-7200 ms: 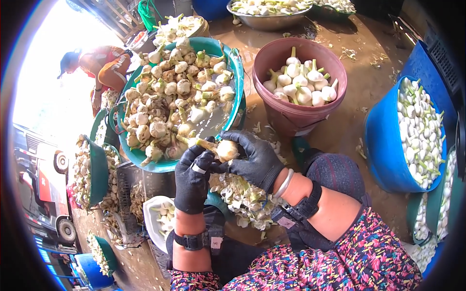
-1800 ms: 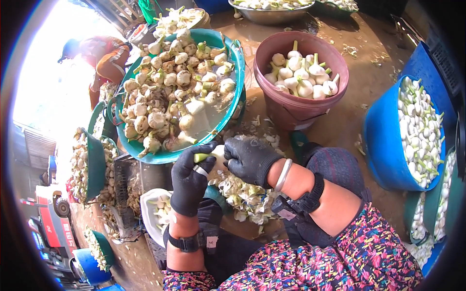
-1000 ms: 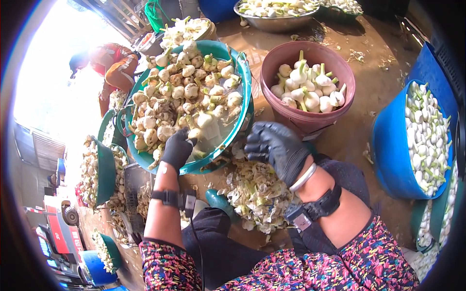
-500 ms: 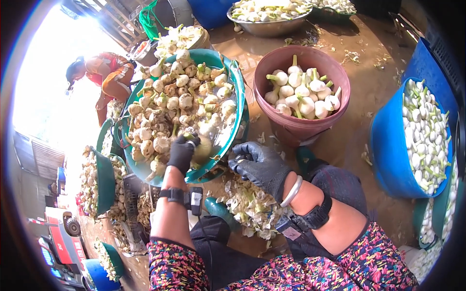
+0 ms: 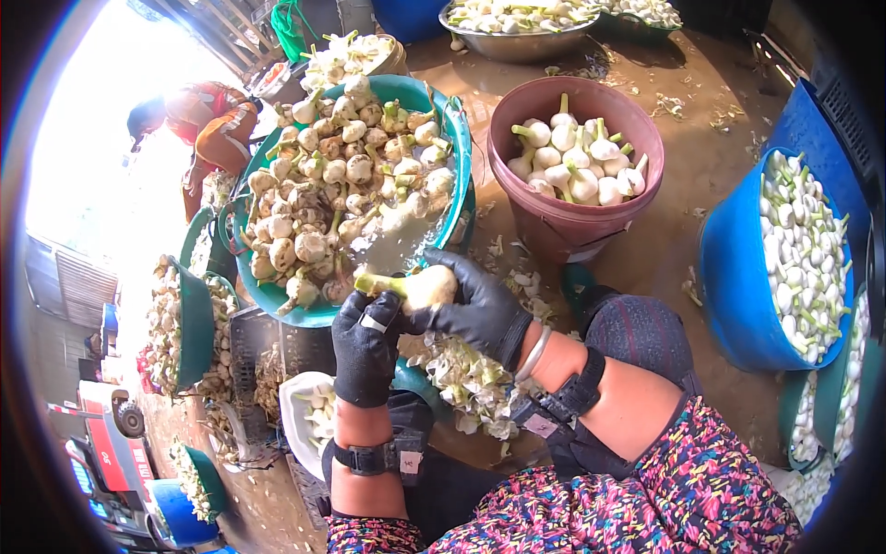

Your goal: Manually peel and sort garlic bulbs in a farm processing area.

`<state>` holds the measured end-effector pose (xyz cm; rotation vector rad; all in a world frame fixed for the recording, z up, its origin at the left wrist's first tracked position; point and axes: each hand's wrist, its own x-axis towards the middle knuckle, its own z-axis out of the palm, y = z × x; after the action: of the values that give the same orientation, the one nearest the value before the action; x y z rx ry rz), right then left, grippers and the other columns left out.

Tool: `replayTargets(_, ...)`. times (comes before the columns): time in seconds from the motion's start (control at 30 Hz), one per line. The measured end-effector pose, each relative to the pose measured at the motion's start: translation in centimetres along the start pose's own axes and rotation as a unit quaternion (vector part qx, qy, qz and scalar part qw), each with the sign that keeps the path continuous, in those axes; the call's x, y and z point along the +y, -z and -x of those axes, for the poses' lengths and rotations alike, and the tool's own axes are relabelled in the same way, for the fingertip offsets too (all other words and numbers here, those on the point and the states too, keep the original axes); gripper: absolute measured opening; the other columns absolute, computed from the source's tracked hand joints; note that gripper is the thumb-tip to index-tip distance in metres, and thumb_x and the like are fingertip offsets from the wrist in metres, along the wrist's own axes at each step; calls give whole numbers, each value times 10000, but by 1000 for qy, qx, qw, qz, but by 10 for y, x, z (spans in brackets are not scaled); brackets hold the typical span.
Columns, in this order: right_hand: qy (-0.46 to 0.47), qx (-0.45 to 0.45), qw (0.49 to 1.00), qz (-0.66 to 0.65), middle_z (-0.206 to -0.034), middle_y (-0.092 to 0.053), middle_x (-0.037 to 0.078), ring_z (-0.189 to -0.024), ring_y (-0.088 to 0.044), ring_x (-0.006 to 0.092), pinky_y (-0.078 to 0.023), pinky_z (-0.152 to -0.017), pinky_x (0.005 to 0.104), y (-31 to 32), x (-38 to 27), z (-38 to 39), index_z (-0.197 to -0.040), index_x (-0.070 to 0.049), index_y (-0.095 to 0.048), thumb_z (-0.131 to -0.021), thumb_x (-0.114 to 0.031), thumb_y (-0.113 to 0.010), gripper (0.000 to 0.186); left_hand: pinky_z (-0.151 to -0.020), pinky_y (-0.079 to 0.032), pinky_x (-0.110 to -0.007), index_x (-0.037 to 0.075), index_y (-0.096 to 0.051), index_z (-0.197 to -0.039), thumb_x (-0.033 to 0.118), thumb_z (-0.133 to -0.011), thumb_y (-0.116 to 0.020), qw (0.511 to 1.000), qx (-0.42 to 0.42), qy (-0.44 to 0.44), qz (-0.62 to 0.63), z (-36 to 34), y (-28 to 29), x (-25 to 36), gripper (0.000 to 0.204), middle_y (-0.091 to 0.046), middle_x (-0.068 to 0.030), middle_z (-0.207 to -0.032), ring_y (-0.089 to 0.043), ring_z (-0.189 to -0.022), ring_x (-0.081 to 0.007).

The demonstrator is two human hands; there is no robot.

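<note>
Wet brown ground (image 5: 701,111) outdoors is crowded with tubs of pale bulb vegetables, with bright sun and a crouching person in orange (image 5: 208,120) at far left beside small green baskets (image 5: 194,323). At centre, a large teal basin (image 5: 452,138) piled with unpeeled bulbs sits just beyond two black-gloved hands: the left hand (image 5: 366,346) and right hand (image 5: 480,309) both clasp one pale bulb (image 5: 420,288) with a green stalk over a heap of peelings (image 5: 471,383). Further right stand a maroon bucket (image 5: 577,226) of cleaned bulbs and a blue tub (image 5: 738,277) of more.
</note>
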<state>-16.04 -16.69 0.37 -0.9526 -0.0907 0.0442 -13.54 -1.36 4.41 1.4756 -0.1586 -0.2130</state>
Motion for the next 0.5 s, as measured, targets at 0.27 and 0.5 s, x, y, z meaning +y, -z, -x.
replayTargets(0.27, -34, 19, 999, -22, -1063, -576, 78, -937, -551, 121, -487, -798, 254, 4, -14, -3, -1238, 47, -425, -756, -110, -734, 594, -627, -518, -270, -14, -572, -1028, -43, -865, -492, 873, -32, -283, -397, -7, 23, -26, 183, -593, -90, -897, -596, -769, -126)
replayTargets(0.5, -99, -22, 991, -85, -1028, -590, 68, -906, -584, 128, -523, -758, 284, 15, -15, -2, -1160, -6, -504, -807, -201, -689, 443, -617, -464, -224, -34, -575, -1002, 31, -867, -518, 999, 7, 52, -2, -2, -3, -10, 161, -603, -30, -835, -562, -712, -92)
